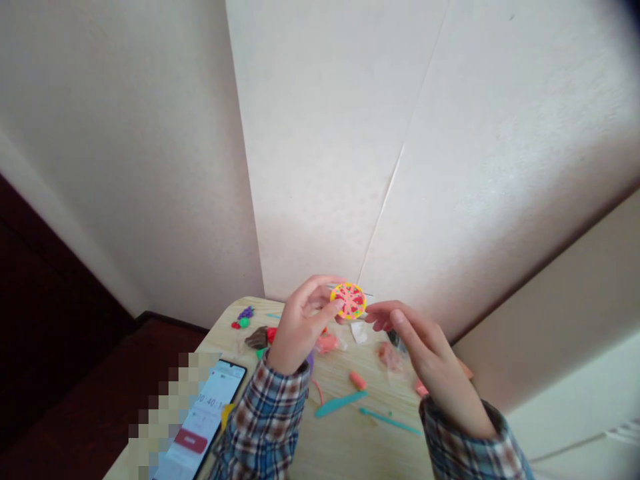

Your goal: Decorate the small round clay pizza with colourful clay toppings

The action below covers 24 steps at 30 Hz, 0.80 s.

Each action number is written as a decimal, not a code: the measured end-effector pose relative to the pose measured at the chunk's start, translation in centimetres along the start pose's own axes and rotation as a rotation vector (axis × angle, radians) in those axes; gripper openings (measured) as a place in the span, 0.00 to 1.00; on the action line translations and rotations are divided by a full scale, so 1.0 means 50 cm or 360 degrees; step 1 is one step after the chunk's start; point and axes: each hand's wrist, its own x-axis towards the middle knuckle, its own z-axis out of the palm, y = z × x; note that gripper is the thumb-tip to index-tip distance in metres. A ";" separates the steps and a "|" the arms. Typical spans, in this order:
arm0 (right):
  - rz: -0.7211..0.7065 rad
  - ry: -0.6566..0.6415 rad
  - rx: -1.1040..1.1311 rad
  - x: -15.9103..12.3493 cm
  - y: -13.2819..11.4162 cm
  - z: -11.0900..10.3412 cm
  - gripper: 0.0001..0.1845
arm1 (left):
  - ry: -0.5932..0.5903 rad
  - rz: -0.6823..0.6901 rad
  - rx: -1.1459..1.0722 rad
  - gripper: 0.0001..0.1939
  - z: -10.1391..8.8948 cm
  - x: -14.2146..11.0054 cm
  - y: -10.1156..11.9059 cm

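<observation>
- Left hand [305, 323]: thumb and fingers clamped on round pizza-patterned disc [354, 300], right of and below frame centre, held over desk [345, 450].
- Disc: patterned face to camera, round, no long axis.
- Right hand [423, 340]: fingertips just right of disc's right edge; touching or not, can't tell. Thumb-finger gap: can't tell.

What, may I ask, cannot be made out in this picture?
In the head view:
Disc: its back faces away.
Right hand: contact with the disc too small to tell.
Purple thing: partly covered by the left sleeve.
Phone: lower end cut off by bottom edge; small text blurred.
</observation>
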 end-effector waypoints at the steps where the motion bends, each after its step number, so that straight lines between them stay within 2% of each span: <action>1: -0.0025 0.0026 0.0045 0.006 -0.014 0.000 0.21 | -0.0032 -0.0036 0.0009 0.17 0.007 0.000 0.012; 3: -0.0041 0.0016 0.0105 0.011 -0.030 0.006 0.23 | -0.0055 -0.0111 0.0049 0.20 0.019 -0.002 0.032; 7: 0.0096 0.0008 0.0169 0.010 -0.033 0.015 0.20 | -0.0121 -0.0291 0.0166 0.12 0.028 -0.007 0.054; 11: 0.0112 -0.0004 0.0190 0.010 -0.033 0.012 0.18 | -0.0100 -0.0390 0.0171 0.11 0.027 -0.010 0.059; 16: 0.0135 0.0152 0.0193 0.006 -0.045 0.011 0.19 | -0.0252 -0.0344 0.0349 0.09 0.034 -0.018 0.065; 22: 0.0049 0.0253 0.0084 -0.016 -0.044 -0.003 0.19 | -0.0217 -0.0335 0.0224 0.08 0.045 -0.027 0.085; 24: 0.0022 0.0223 0.0048 -0.023 -0.037 -0.009 0.17 | -0.0242 -0.0338 0.0169 0.08 0.046 -0.028 0.091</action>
